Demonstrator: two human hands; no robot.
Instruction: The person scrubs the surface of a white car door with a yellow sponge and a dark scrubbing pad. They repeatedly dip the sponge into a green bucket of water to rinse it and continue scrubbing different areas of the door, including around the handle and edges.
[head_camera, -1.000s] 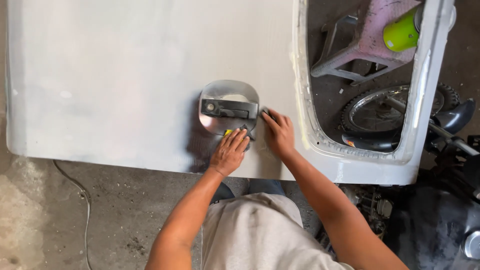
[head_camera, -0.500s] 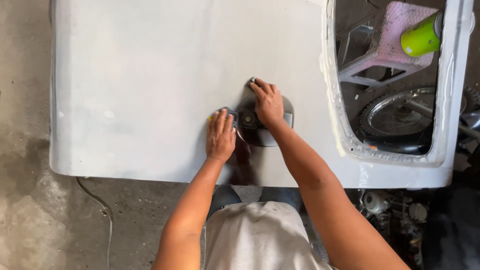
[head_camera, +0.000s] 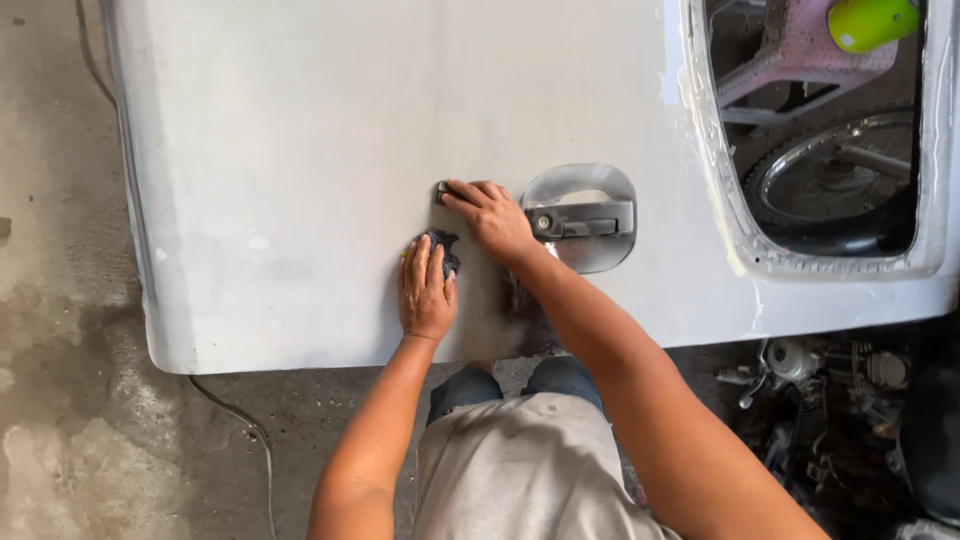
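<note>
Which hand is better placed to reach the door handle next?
Right, probably. The right hand lies flat on the grey door panel right beside the door handle; the left hand, on a dark pad, sits farther away.

Both arms reach forward, bent a little at the elbows, onto the grey car door panel (head_camera: 300, 150). The left hand (head_camera: 426, 290) lies palm-down on the panel, fingers together and pointing away from the body. The right hand (head_camera: 492, 216) presses flat just above and right of it, fingers angled leftward, wrist toward the panel's lower edge.
</note>
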